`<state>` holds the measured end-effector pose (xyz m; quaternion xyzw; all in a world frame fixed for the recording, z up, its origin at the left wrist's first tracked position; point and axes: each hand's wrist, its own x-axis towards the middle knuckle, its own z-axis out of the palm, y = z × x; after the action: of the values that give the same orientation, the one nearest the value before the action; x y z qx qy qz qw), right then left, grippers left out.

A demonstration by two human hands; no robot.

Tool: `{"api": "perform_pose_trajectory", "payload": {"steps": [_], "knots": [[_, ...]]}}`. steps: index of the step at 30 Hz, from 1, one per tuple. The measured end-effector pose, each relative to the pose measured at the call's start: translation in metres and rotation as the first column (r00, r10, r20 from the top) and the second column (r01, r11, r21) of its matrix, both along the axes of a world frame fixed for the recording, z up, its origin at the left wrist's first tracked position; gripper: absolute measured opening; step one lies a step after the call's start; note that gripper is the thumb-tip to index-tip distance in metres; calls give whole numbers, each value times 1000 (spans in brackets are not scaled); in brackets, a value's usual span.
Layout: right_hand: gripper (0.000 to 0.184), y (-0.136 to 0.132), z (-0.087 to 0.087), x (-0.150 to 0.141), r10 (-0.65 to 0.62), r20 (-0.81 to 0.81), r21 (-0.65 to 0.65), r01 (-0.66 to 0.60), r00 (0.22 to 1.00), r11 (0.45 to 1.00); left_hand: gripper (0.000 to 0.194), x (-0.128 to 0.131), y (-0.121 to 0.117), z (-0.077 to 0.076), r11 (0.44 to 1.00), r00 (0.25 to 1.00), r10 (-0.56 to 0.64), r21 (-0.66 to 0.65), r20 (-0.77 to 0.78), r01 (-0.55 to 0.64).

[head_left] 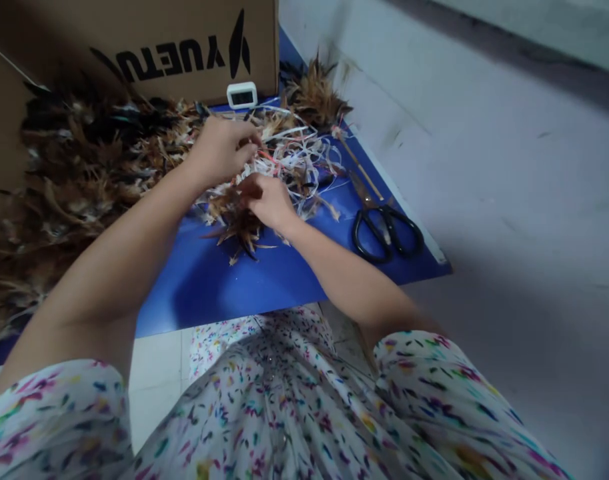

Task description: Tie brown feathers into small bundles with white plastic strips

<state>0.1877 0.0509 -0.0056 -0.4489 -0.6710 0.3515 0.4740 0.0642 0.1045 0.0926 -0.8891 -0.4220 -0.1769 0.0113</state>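
Observation:
My left hand [223,150] is over the tangle of white plastic strips [309,150], with thumb and fingers drawn together. What it pinches, if anything, is hidden. Just below and to the right, my right hand [270,200] is closed, its fingertips gripping a small brown feather bunch [241,227] near the blue table. A large heap of brown and black feathers [84,167] spreads to the left of both hands. More brown feathers [314,93] are bunched at the back right.
Black-handled scissors [387,230] lie on the blue table [224,287] near its right corner, below a thin stick [361,167]. A small white digital timer [242,96] stands before a cardboard box [199,33]. A pale wall [509,167] borders the table's right side.

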Motion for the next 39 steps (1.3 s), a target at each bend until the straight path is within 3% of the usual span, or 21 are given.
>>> {"api": "perform_pose_trajectory", "payload": {"steps": [2, 7, 14, 19, 23, 28, 30, 34, 37, 39], "knots": [[23, 10, -4, 4, -33, -97, 11, 34, 995, 999, 24, -15, -13, -7, 998, 999, 47, -30, -5, -47], [14, 20, -9, 8, -48, -184, 61, 60, 982, 996, 24, -40, -35, -32, 991, 994, -52, -114, 97, 63], [19, 11, -8, 4, -40, -154, 92, 54, 987, 994, 19, -55, -43, -50, 982, 949, 117, -176, 291, -67], [31, 22, -15, 13, -69, -220, 106, 94, 973, 990, 18, -67, -46, -63, 947, 898, 193, -314, 395, -66], [31, 23, -18, 16, -96, -209, 102, 119, 973, 988, 17, -80, -49, -67, 951, 876, 206, -302, 436, -73], [27, 17, -15, 16, -145, -82, 222, 160, 986, 962, 18, -120, -52, -58, 970, 853, 240, -157, 463, -187], [26, 15, -15, 15, -143, -48, 252, 150, 989, 956, 14, -150, -48, -52, 963, 842, 263, -76, 471, -259], [23, 11, -14, 12, -130, -23, 273, 132, 991, 953, 13, -227, -37, -32, 965, 908, 220, 54, 356, -255], [19, 8, -12, 10, -118, -13, 271, 117, 993, 955, 17, -271, -41, -7, 946, 922, 319, -19, 218, -323], [17, 7, -10, 10, -111, -3, 261, 108, 994, 959, 32, -278, -55, 13, 911, 900, 412, -77, 144, -405]]}}
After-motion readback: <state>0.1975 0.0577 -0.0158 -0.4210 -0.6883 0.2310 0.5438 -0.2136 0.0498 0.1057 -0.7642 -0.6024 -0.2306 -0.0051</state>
